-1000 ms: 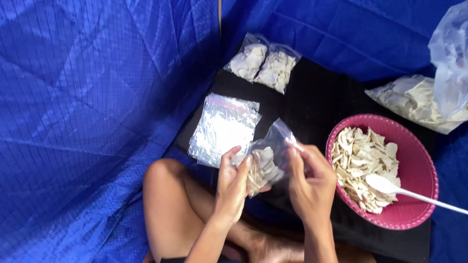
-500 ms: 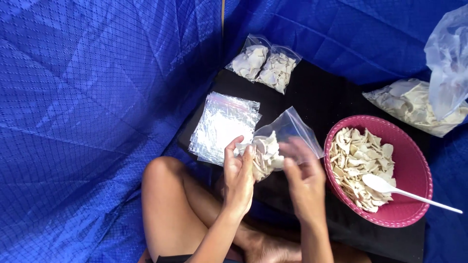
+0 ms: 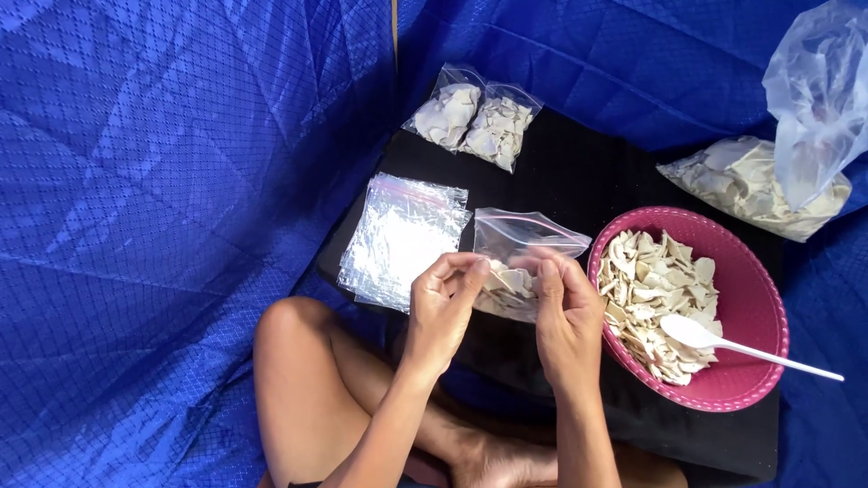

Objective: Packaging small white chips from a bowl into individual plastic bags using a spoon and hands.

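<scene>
Both my hands hold a small clear zip bag [image 3: 522, 238] partly filled with pale chips, just above the black cloth [image 3: 579, 181]. My left hand [image 3: 442, 307] pinches its left side and my right hand [image 3: 565, 312] grips its right side. The bag's open top with a pink strip points away from me. A pink bowl [image 3: 750, 271] of the same pale chips sits right of my right hand, with a white plastic spoon [image 3: 741, 345] lying in it.
A stack of empty clear zip bags [image 3: 398, 237] lies left of the held bag. Two filled small bags [image 3: 475, 116] rest at the far edge of the cloth. A large plastic bag of chips [image 3: 750, 185] lies at the right. Blue tarp [image 3: 172, 181] surrounds everything; my bare legs [image 3: 307, 389] are below.
The bag has been turned upright and shifted right toward the bowl, its top now pointing away. Both hands moved with it and now grip lower on its sides.
</scene>
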